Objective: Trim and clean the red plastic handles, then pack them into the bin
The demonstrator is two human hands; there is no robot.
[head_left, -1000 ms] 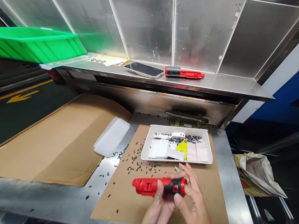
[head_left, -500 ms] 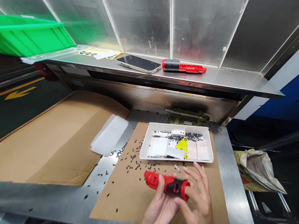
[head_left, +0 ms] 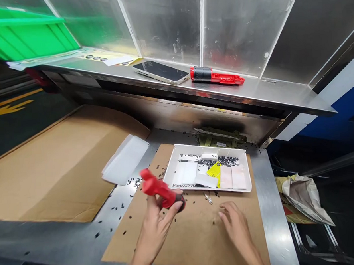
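Observation:
In my left hand (head_left: pixel 160 217) is a red-and-black plastic housing (head_left: pixel 159 188), tilted, with its round black end toward the lower right. My fingers and thumb grip it near that end, above the cardboard sheet (head_left: pixel 195 235). My right hand (head_left: pixel 235 223) is apart from it over the sheet, fingers bent and thumb spread away, with nothing visible between them. A small pair of metal tweezers or a similar tool (head_left: pixel 208 198) lies just beyond that hand. Behind it, a white tray (head_left: pixel 249 184) holds many small black parts (head_left: pixel 223 161), white pads and a yellow tag (head_left: pixel 214 171).
A similar red-and-black housing (head_left: pixel 217 76) and a phone (head_left: pixel 163 72) lie on the metal shelf (head_left: pixel 282 94). White sheets (head_left: pixel 126 159) rest by a large cardboard piece (head_left: pixel 53 168) at left. Loose black bits are scattered about. A green bin (head_left: pixel 27 35) stands far left.
My left hand has lifted the housing up and to the left, turning it over. My right hand has let go of its round end and dropped to the cardboard side.

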